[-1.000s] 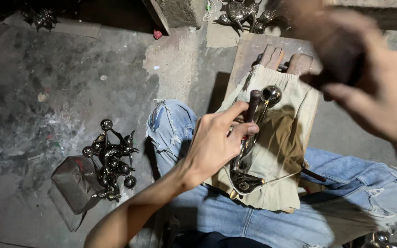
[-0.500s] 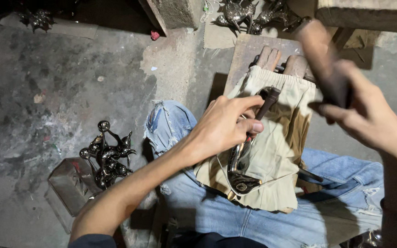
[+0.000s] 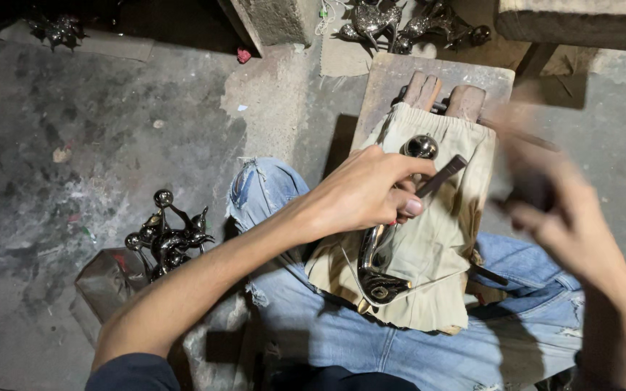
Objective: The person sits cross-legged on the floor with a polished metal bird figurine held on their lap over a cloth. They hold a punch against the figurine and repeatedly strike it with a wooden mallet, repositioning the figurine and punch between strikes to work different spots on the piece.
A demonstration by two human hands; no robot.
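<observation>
Left hand (image 3: 367, 192) stays clamped on the curved polished metal casting (image 3: 380, 253), pinned to the khaki cloth pad (image 3: 440, 239) over the lap. Right hand (image 3: 559, 217), raised a second ago, has dropped, blurred; its grip cannot be told. A dark chisel (image 3: 440, 176) now shows beside the left fingers.

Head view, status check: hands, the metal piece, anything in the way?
Left hand pins metal piece on cloth, pinching a thin rod. Right hand raised, blurred, grip unclear. Nothing between the hands.
</observation>
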